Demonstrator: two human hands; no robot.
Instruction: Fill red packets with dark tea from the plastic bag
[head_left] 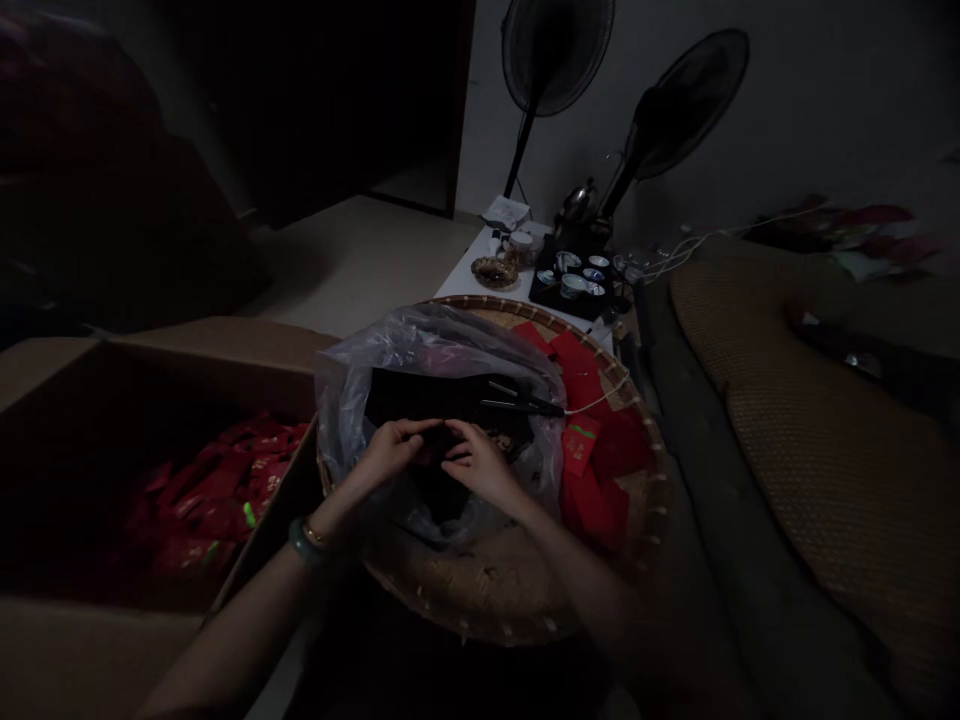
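Observation:
My left hand [394, 450] and my right hand [480, 464] meet above the middle of a round woven bamboo tray [480, 590]. Between their fingertips they pinch a small dark flat item [439, 447], too shadowed to identify. Beneath and behind them lies a crumpled clear plastic bag [360, 400] holding dark contents. A black clamp-like electric tool [525, 400] with a white cord rests past my right hand. Several red envelopes [592, 470] lie on the tray's right side. A bangle and a thin bracelet circle my left wrist.
An open cardboard box [157, 375] full of red envelopes stands left of the tray. Beyond it, a white table [465, 280] holds a black tray with tea cups and a kettle. Two standing fans stand behind. A woven mat lies at right.

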